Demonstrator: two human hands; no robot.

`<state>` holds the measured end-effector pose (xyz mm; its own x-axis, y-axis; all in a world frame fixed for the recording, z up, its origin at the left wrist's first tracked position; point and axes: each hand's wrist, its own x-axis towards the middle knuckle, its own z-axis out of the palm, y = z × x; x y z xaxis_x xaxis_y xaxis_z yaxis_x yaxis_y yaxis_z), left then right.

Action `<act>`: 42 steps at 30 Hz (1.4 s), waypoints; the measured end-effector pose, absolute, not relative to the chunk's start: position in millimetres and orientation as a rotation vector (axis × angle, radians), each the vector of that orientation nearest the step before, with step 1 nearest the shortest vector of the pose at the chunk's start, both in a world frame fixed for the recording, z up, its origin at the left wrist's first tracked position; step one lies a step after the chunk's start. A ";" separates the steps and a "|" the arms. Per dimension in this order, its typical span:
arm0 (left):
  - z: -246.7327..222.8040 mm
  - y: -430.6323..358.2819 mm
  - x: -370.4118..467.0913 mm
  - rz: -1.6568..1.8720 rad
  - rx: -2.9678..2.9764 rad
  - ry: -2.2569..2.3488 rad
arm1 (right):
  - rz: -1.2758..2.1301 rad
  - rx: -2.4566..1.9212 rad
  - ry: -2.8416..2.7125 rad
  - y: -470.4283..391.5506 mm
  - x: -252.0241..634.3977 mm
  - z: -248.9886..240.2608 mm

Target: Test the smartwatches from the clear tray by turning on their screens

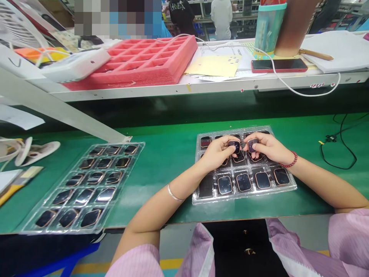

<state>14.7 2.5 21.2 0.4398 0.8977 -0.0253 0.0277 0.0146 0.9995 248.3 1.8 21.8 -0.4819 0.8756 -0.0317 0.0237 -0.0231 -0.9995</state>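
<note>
Held up side by side at a factory bench, two square-faced watches draw a worker's full grip: the left hand (pixel 218 151) pinches one watch (pixel 233 146) between thumb and fingers, while the right hand (pixel 271 148) grasps a second watch (pixel 253 145) in the same way, the pair close together above a clear plastic tray (pixel 245 195). A silver bangle (pixel 173 194) circles the left forearm, a string of dark red beads (pixel 289 160) the right wrist. Below, the near row of the tray shows four watches seated in their pockets and, at its left end, a pocket where only a dark bottom is seen; fingers hide parts of the rows beyond. By the look of it, the handling is midway, with two pieces out and many in place, though no visible mark tells finished pieces from those left to handle. To the left on the green bench top (pixel 164 154), another clear tray (pixel 118 191) carries fifteen watches in five rows, apart from both hands; whether they are done or waiting cannot be told. On the white shelf (pixel 161 90) behind sit a pink foam tray (pixel 185 64), a yellow note (pixel 216 66) and a phone (pixel 279 65); two people in dark and pale tops occupy the background.
</note>
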 end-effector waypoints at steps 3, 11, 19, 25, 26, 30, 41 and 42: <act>20.5 2.8 14.8 0.838 1.403 0.875 | 1.582 -0.959 -1.559 2.3 248.7 21.5; 17.6 2.8 17.2 0.950 1.441 0.888 | 1.520 -0.926 -1.615 1.4 246.4 18.2; 18.6 4.6 16.2 0.861 1.413 0.937 | 1.505 -0.971 -1.619 1.0 247.3 21.0; 18.1 4.2 16.2 0.934 1.422 0.924 | 1.535 -0.907 -1.664 1.6 247.8 18.2; 18.2 3.8 16.2 0.927 1.424 0.923 | 1.540 -0.899 -1.668 1.9 247.8 17.7; 18.1 3.5 15.6 0.951 1.427 0.900 | 1.546 -0.859 -1.672 2.2 248.1 16.6; 14.5 5.2 14.1 0.951 1.391 0.879 | 1.574 -0.900 -1.546 3.3 248.1 17.3; 14.5 5.2 14.4 0.948 1.398 0.869 | 1.562 -0.908 -1.549 3.1 247.9 17.7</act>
<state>14.4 5.2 14.5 0.3936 0.9178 0.0528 -0.0263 -0.0461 0.9986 247.9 3.1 17.7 -0.4725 0.8812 0.0176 -0.0252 0.0064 -0.9997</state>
